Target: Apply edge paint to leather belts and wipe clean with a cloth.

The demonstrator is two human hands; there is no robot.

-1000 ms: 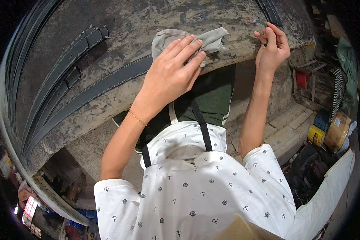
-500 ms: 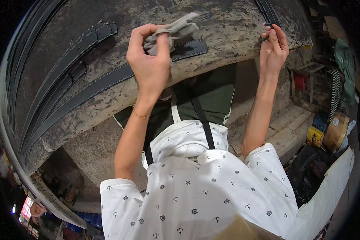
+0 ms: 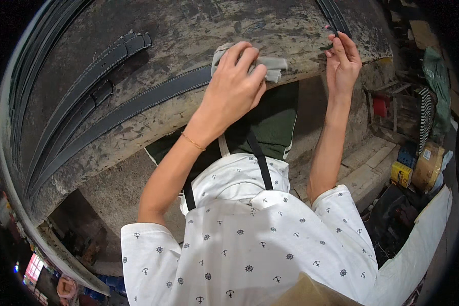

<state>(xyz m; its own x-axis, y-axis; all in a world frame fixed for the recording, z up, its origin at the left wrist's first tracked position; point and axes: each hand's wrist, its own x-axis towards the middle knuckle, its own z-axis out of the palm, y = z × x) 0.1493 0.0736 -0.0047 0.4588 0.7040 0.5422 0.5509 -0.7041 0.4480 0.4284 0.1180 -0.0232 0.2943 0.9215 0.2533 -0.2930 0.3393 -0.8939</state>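
Note:
My left hand (image 3: 234,84) grips a crumpled grey cloth (image 3: 274,65) and presses it over the end of a dark leather belt strap (image 3: 148,100) with pale edge stitching. The strap lies along the near edge of the worn workbench (image 3: 173,38), and its tip is hidden under the hand and cloth. To the right, my right hand (image 3: 346,66) is raised with its fingers closed on a small dark curved strip (image 3: 326,48). A pinkish spot shows at the strip's upper end; its kind is unclear. Just beyond the fingers lie more dark stitched straps (image 3: 334,15).
Several belt straps (image 3: 99,64) curve across the bench's left side, with a long bundle (image 3: 28,76) at the far left. Right of the bench are a wooden frame (image 3: 392,104), a yellow box (image 3: 401,174) and a cardboard box (image 3: 427,166). Another person (image 3: 67,289) shows at lower left.
My left hand has moved right and down with the cloth, from above the strap onto its end. My right hand has shifted slightly left and down, still holding the small strip.

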